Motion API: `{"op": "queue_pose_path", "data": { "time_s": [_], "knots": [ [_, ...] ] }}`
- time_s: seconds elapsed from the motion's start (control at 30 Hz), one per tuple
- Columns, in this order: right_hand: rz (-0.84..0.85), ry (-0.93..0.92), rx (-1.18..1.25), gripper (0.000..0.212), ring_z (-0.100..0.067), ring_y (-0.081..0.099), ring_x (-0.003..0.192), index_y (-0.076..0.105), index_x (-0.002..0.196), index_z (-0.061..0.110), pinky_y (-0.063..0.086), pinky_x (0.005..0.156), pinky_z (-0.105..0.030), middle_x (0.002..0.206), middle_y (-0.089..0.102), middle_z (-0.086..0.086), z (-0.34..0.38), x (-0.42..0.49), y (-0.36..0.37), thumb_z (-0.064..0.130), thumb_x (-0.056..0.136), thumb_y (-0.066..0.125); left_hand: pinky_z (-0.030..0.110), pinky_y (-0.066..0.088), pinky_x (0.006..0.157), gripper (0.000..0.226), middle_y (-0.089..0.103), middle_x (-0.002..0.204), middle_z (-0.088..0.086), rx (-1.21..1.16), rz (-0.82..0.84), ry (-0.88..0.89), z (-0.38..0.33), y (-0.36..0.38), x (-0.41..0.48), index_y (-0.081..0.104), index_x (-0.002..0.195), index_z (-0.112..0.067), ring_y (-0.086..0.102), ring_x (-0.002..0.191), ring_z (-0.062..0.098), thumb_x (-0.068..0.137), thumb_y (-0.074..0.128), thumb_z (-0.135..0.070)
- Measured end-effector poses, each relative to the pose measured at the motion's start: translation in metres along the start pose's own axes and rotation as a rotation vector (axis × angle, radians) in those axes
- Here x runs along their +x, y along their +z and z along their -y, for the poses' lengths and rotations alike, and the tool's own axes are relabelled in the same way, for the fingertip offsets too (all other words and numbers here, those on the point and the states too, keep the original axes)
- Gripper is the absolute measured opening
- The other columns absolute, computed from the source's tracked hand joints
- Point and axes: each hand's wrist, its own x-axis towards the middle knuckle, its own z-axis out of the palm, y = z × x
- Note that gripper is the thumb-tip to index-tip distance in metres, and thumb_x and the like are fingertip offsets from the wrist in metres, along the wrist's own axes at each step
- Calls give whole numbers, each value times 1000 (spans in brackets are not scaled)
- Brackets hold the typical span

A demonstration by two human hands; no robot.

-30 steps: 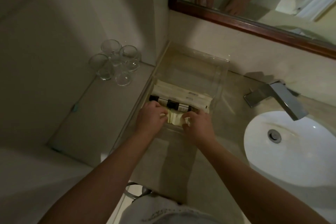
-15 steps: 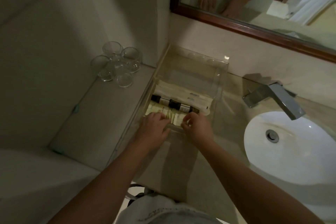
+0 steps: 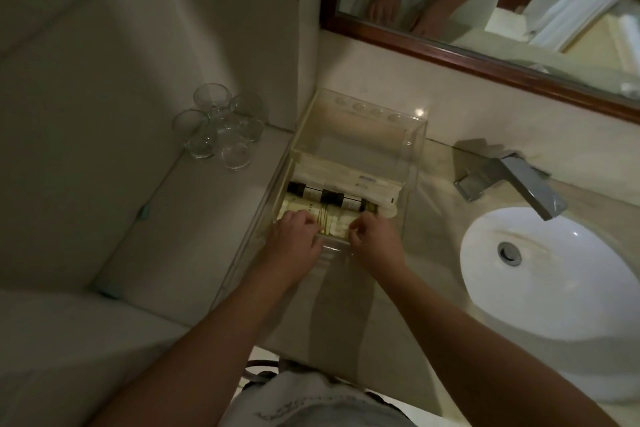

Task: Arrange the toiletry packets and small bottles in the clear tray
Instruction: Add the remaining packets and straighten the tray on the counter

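At the clear tray's (image 3: 414,149) near edge, both hands, left (image 3: 294,236) and right (image 3: 375,237), pinch cream packets (image 3: 332,220); align them flush beside the small bottles (image 3: 332,199).

Dark-capped bottles (image 3: 332,198), cream packets (image 3: 346,177)

At the upper left of the frame, a cluster of clear glasses (image 3: 221,130) stands on my pale worktop (image 3: 194,225). At the right, a square chrome tap (image 3: 512,180) juts over the white basin (image 3: 554,288). A wood-framed mirror (image 3: 450,55) hangs across the upper right.
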Motion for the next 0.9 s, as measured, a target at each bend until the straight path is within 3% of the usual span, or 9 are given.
{"op": "queue_pose_path", "data": {
  "time_s": [0.13, 0.23, 0.43, 0.67, 0.9],
  "knots": [
    [23, -20, 50, 25, -22, 60, 102, 70, 111, 18, 49, 87, -32, 111, 60, -6, -7, -12, -9, 22, 90, 57, 34, 34, 99, 36, 52, 129, -1, 37, -33, -43, -8, 2, -6, 61, 122, -23, 38, 120, 20, 90, 50, -36],
    [-44, -39, 123, 23, -18, 60, 99, 69, 109, 19, 48, 86, -31, 110, 61, -3, -20, -27, -23, 21, 89, 59, 36, 41, 91, 32, 59, 114, 6, 17, -161, -68, -24, 1, -10, 65, 114, -17, 47, 109, 24, 84, 57, -23],
    [-238, 43, 258, 20, -18, 61, 90, 71, 103, 15, 42, 78, -25, 99, 67, -3, -92, -76, -69, 14, 87, 59, 37, 45, 78, 22, 61, 96, 8, -31, -250, 156, -108, 19, -5, 67, 98, -12, 52, 93, 27, 78, 59, -15],
    [-463, 285, 306, 20, -13, 58, 84, 69, 103, 17, 46, 79, -28, 98, 67, -2, -256, -193, -133, 14, 85, 60, 37, 45, 79, 27, 62, 93, 10, -181, -142, 429, -290, 109, -41, 67, 95, -10, 54, 87, 30, 76, 49, -17],
    [-569, 541, 306, 26, -20, 64, 94, 66, 111, 15, 47, 82, -28, 105, 68, -5, -395, -301, -188, 16, 85, 61, 38, 46, 90, 28, 61, 105, 9, -254, 145, 575, -449, 187, -95, 65, 106, -14, 54, 102, 29, 80, 55, -17]
  ]
}}
